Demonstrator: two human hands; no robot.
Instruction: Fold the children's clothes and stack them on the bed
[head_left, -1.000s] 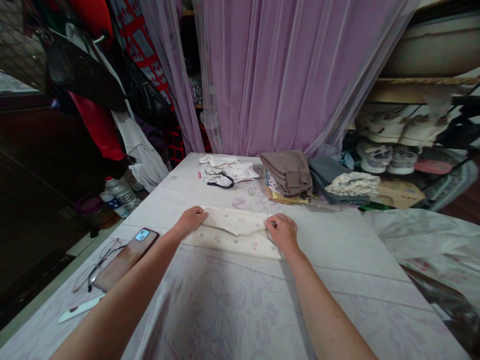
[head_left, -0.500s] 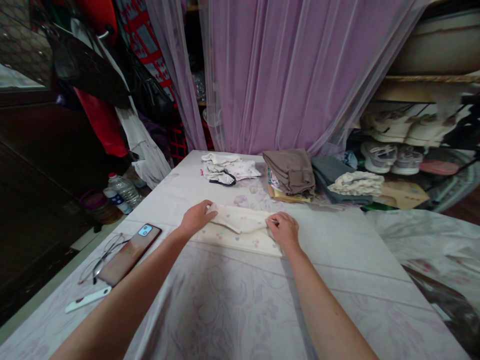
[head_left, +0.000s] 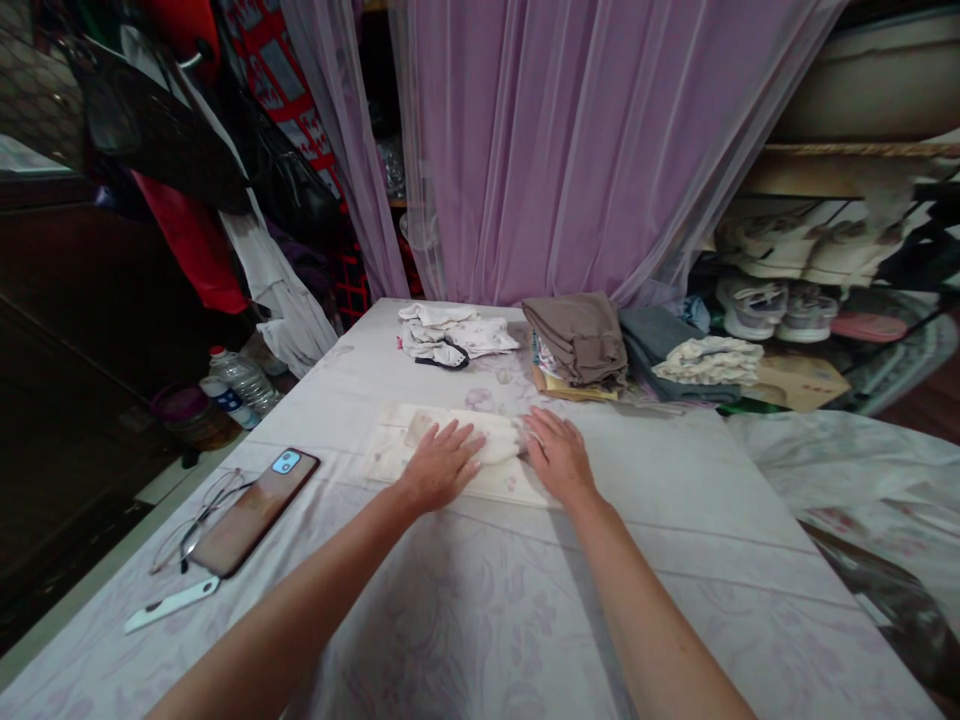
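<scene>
A small cream garment with a faint flower print (head_left: 390,447) lies folded flat on the pale floral sheet (head_left: 480,600). My left hand (head_left: 441,463) rests flat on its middle, fingers stretched out and spread. My right hand (head_left: 556,456) lies flat on the garment's right end, fingers together and extended. Neither hand grips anything. The part of the garment under both palms is hidden.
A phone (head_left: 253,512), glasses (head_left: 189,530) and a white flat stick (head_left: 171,604) lie at the left. At the far edge are a white clothes heap (head_left: 450,335), a brown folded stack (head_left: 579,342) and grey and cream folded clothes (head_left: 701,362). Bottles (head_left: 241,385) stand on the floor at the left, and a purple curtain (head_left: 555,150) hangs behind.
My left hand let go of the garment's left end and slid right onto its middle, now lying flat. The raised fold has been pressed down. My right hand flattened in place.
</scene>
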